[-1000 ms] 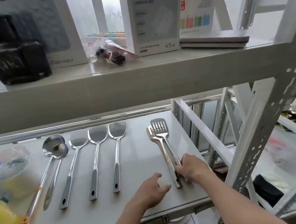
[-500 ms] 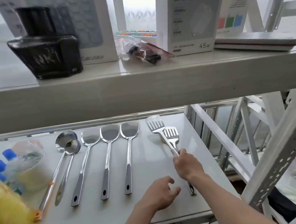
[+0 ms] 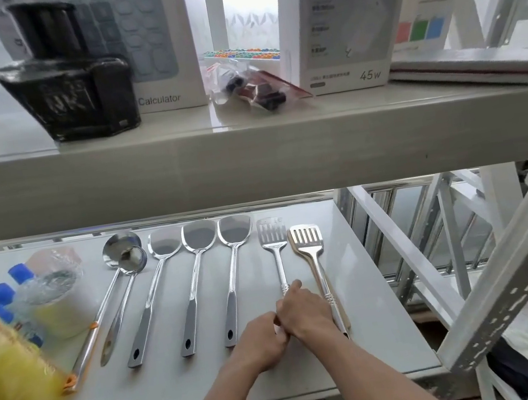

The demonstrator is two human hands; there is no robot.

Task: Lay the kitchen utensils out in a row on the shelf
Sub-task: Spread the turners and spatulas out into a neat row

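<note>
While our right hand (image 3: 302, 314) pinches the slotted turner (image 3: 273, 243) by its handle on the shelf (image 3: 379, 336) and our left hand (image 3: 264, 340) curls loosely beside it, we risk nudging the neighbouring slotted spatula (image 3: 311, 251). A careless sideways slide could knock it askew and spoil the row.

shiny silver steel utensils (image 3: 203, 277) on the pale grey-white shelf (image 3: 354, 289); one ladle's orange handle tip (image 3: 69, 383) at lower left, beside blue bottle caps (image 3: 1, 293) and a blurred yellow mass (image 3: 5, 382); glossy black ink bottle (image 3: 68, 88) upper left.
</note>
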